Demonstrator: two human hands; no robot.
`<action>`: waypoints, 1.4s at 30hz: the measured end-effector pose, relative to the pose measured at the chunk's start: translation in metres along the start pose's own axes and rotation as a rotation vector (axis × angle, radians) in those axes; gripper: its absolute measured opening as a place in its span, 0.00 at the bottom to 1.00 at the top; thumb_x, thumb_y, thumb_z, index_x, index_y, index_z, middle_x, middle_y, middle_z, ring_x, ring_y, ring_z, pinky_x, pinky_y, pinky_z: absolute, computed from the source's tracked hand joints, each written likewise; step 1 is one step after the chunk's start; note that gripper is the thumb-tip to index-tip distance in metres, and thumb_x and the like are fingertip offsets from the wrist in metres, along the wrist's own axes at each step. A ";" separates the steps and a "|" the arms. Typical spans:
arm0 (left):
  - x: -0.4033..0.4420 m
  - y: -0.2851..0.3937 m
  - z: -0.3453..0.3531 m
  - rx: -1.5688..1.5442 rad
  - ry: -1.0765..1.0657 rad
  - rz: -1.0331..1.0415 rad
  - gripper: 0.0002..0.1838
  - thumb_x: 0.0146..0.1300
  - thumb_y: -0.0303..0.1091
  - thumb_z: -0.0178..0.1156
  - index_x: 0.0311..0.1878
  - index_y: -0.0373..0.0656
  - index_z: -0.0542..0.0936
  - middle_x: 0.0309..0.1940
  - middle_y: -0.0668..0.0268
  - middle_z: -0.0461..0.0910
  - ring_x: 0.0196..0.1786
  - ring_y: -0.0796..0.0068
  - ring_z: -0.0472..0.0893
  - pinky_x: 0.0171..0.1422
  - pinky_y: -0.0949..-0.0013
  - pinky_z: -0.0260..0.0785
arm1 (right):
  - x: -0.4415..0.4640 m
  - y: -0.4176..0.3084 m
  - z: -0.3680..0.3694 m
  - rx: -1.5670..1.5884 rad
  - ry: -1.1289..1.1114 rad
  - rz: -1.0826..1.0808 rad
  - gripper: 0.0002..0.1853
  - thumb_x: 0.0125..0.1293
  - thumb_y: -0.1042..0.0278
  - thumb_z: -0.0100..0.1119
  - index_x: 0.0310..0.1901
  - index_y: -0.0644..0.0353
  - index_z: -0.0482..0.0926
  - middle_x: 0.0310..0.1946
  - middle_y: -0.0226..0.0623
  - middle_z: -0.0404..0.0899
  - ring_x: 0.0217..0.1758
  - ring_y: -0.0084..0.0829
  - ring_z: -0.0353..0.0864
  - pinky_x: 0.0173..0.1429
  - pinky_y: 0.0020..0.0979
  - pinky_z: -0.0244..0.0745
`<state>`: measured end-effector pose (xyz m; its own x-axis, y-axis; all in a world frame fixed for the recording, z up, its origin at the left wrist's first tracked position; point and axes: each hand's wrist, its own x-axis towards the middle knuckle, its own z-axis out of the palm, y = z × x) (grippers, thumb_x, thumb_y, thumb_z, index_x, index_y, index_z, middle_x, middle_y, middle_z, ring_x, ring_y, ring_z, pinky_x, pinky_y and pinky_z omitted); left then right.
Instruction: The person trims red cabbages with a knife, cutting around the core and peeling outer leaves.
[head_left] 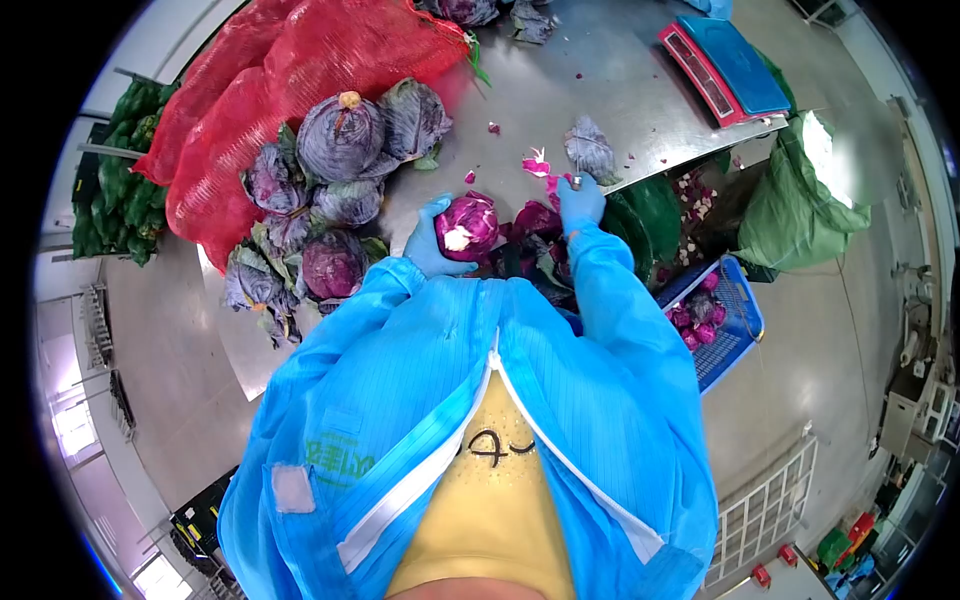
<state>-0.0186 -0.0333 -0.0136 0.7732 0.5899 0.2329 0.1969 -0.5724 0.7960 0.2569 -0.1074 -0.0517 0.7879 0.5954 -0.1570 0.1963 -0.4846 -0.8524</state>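
My left hand (428, 240), in a blue glove, is curled around the side of a peeled red cabbage (467, 226) with a pale cut patch facing up. My gloved right hand (581, 204) is closed to the right of it. A small shiny bit shows at its fingers, but what it grips I cannot make out. Between my hands and close to my jacket lie loose dark purple cabbage leaves (537, 222). Beyond my right hand rests a wilted outer leaf (589, 150), with pink leaf scraps (536, 162) beside it.
Several untrimmed red cabbages (342, 137) are piled at left against red mesh sacks (290, 95) on the metal table (560, 60). A scale (722, 70) sits at the table's far right. Right of the table are a green sack (800, 205) and a blue crate (735, 325) holding trimmed cabbages.
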 end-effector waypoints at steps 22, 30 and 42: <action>-0.009 0.004 0.004 -0.033 0.035 -0.042 0.56 0.30 0.40 0.78 0.60 0.45 0.49 0.53 0.53 0.66 0.54 0.60 0.72 0.62 0.60 0.62 | -0.091 -0.097 -0.004 -0.309 -0.491 -0.530 0.20 0.53 0.51 0.60 0.43 0.55 0.78 0.36 0.45 0.79 0.40 0.45 0.79 0.44 0.41 0.74; 0.000 0.037 -0.004 0.079 -0.003 0.045 0.56 0.30 0.40 0.78 0.60 0.45 0.48 0.51 0.54 0.67 0.52 0.61 0.73 0.62 0.61 0.60 | -0.081 -0.094 -0.008 -0.221 -0.555 -0.559 0.16 0.51 0.56 0.58 0.40 0.53 0.76 0.38 0.43 0.80 0.41 0.46 0.79 0.44 0.43 0.75; -0.005 0.022 0.006 -0.018 0.064 -0.269 0.58 0.27 0.41 0.80 0.60 0.39 0.51 0.54 0.52 0.64 0.57 0.60 0.70 0.61 0.62 0.65 | -0.086 -0.069 0.004 0.457 -0.353 0.048 0.05 0.51 0.76 0.58 0.30 0.59 0.72 0.18 0.27 0.70 0.17 0.20 0.69 0.20 0.23 0.66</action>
<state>-0.0145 -0.0523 -0.0006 0.6548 0.7544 0.0461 0.3789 -0.3805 0.8436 0.1729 -0.1224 0.0186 0.5317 0.7956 -0.2905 -0.1684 -0.2368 -0.9568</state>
